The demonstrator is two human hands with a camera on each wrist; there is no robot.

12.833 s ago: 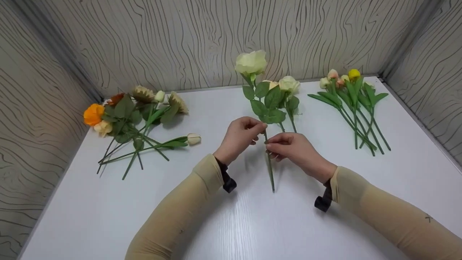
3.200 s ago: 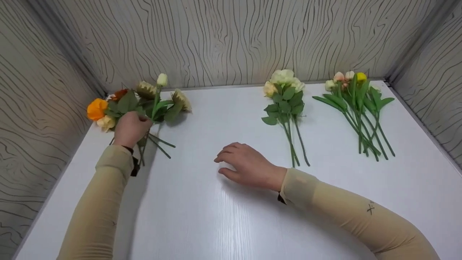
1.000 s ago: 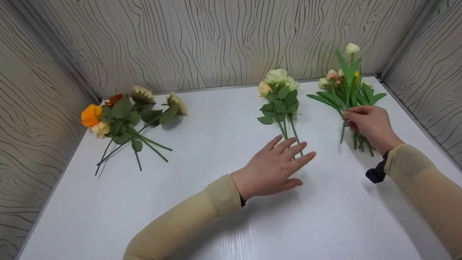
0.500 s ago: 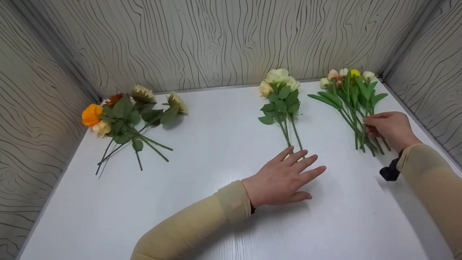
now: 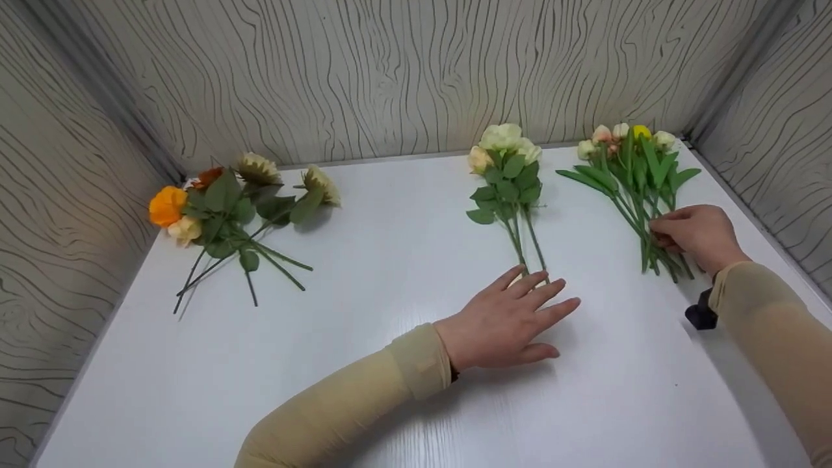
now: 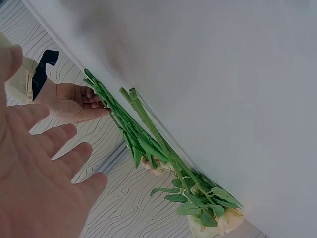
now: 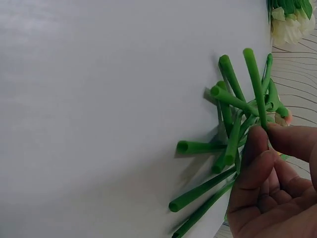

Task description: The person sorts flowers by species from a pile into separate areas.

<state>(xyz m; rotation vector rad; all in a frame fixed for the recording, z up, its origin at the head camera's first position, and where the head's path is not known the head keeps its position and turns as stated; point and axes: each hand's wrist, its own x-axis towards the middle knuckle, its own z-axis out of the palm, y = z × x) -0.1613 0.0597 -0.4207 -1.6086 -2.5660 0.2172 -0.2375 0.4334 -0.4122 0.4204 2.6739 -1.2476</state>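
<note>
The right hand [image 5: 695, 235] sits at the far right of the table, thumb and fingers [image 7: 255, 148] curled in a pinch around one green stem among the tulips [image 5: 640, 188]. In the right wrist view that stem passes between thumb and forefinger while the other cut ends fan out loose on the table beside it. The tulips lie flat with their stems toward the person and their small cream, pink and yellow buds pointing at the back wall, near the right-hand corner. The left hand [image 5: 510, 318] lies palm down on the white table [image 5: 390, 364] near the middle, fingers [image 5: 543, 296] straight and slightly spread, holding nothing. Its fingertips are at the cut ends of the roses [image 5: 510, 188]; whether they touch the stems I cannot tell. The roses, cream heads with dark green leaves, lie just left of the tulips, the two bunches close but apart, heads toward the wall. Well away at the table's left side lies a mixed pile [image 5: 227, 208] of flowers, with an orange bloom, a pale one and brownish daisy-like heads, its stems crossing untidily. Both arms wear tan sleeves, with a dark strap at each wrist. Walls [image 5: 364, 71] patterned with wavy grey wood grain enclose the table on three sides.
</note>
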